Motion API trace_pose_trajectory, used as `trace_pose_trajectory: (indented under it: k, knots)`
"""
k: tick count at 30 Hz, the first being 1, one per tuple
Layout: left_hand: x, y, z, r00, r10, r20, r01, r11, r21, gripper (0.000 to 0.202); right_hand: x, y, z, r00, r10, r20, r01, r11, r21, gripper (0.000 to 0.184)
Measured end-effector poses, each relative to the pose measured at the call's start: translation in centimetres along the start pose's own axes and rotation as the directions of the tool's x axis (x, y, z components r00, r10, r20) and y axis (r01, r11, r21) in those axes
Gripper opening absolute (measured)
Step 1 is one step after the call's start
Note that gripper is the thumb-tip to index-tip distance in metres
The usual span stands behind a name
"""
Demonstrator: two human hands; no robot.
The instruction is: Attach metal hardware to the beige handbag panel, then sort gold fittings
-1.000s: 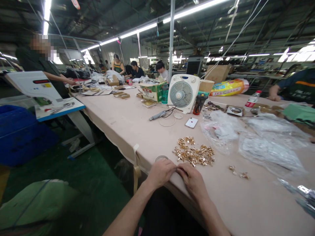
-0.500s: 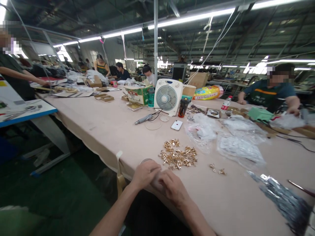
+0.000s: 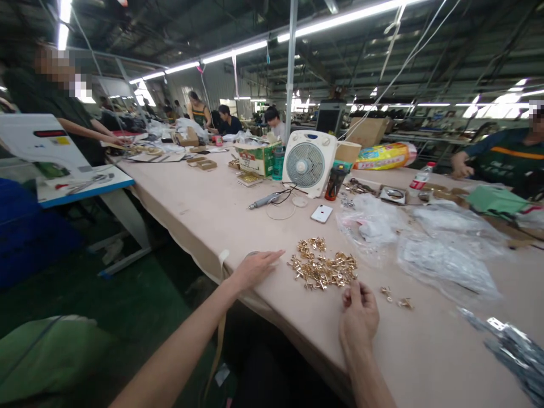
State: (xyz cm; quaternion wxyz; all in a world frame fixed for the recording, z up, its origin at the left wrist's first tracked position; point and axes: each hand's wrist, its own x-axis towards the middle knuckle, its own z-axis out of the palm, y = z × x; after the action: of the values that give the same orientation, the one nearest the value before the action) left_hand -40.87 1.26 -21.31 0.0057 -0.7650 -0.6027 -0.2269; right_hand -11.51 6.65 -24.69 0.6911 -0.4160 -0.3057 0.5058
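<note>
A heap of small gold metal fittings (image 3: 323, 266) lies on the pink table (image 3: 221, 209) in front of me. My left hand (image 3: 255, 269) rests flat on the table's near edge, fingers stretched toward the heap, partly covering a roll of clear tape. To the right of it, my right hand (image 3: 359, 311) is just below the heap with its fingers curled together; anything pinched in them is too small to make out. Two loose gold fittings (image 3: 397, 297) lie to the right of that hand.
Crumpled clear plastic bags (image 3: 442, 255) lie to the right, a white phone (image 3: 321, 213), a small fan (image 3: 309, 163) and a grey hand tool (image 3: 266, 200) further back. Silvery parts (image 3: 516, 351) sit at the far right. Other people work along the table.
My hands were together at the table edge. Now they are apart: the left stretched flat by the heap, the right moved right and forward beneath it. The head has swung about.
</note>
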Motion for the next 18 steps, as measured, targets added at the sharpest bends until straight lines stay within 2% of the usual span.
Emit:
trace_pose_trajectory:
  k: [4, 6, 8, 11, 14, 18]
  knots:
    - [0.0, 3.3, 0.6, 0.984, -0.106, -0.140, 0.103, 0.994, -0.027, 0.034, 0.0, 0.1, 0.3, 1.000, 0.010, 0.008, -0.010, 0.999, 0.031, 0.037]
    - [0.2, 6.0, 1.5, 0.976, -0.182, -0.117, 0.170, 0.980, -0.106, 0.025, 0.0, 0.0, 0.3, 1.000, 0.010, 0.016, -0.011, 0.999, 0.040, 0.037]
    - [0.6, 8.8, 2.7, 0.971, -0.229, -0.065, 0.216, 0.963, -0.158, 0.025, 0.1, -0.1, 0.2, 1.000, 0.013, 0.019, -0.014, 0.998, 0.055, 0.037]
    - [1.0, 12.2, 4.5, 0.965, -0.258, -0.036, 0.250, 0.955, -0.161, 0.020, 0.3, -0.3, 0.0, 1.000, 0.017, 0.020, -0.018, 0.996, 0.086, 0.038]
    - [0.9, 13.8, 5.8, 0.967, -0.245, -0.067, 0.230, 0.958, -0.174, 0.009, 0.4, -0.7, -0.2, 0.998, 0.032, 0.055, -0.038, 0.994, 0.106, 0.039]
    - [0.6, 13.9, 6.4, 0.974, -0.191, -0.124, 0.153, 0.952, -0.266, 0.009, 0.1, -1.0, -0.3, 0.975, 0.128, 0.180, -0.150, 0.982, 0.111, 0.035]
